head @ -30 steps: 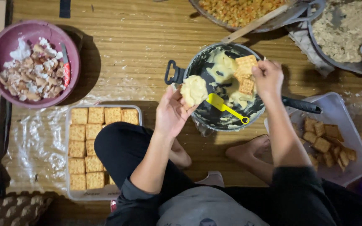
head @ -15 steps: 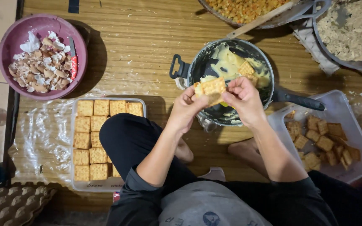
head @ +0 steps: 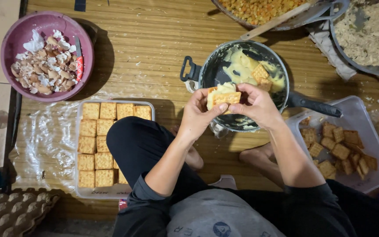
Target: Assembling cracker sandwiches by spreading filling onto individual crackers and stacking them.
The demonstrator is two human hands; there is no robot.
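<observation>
Both hands meet over the near rim of a black pan [head: 211,72] that holds yellow cream and a couple of square crackers [head: 261,73]. My left hand [head: 198,115] and my right hand [head: 256,105] together pinch a cracker sandwich [head: 223,96] with pale cream between two crackers. The pan's long handle [head: 314,105] points right. A clear rectangular container [head: 80,181] of neatly laid filled crackers sits at my left knee. Another clear tray [head: 352,115] with loose plain crackers lies to the right.
A purple bowl [head: 12,41] of broken eggshells stands at the far left. A big pan of orange-yellow filling [head: 259,8] with a wooden spoon, and a pan of shredded pale food [head: 367,28], sit at the back. Crumpled plastic film [head: 49,136] and an egg carton [head: 9,210] lie left.
My right hand came off the pan's crackers and brought one onto the creamed cracker in my left hand. Both hands now press the sandwich together. The yellow spatula is no longer visible.
</observation>
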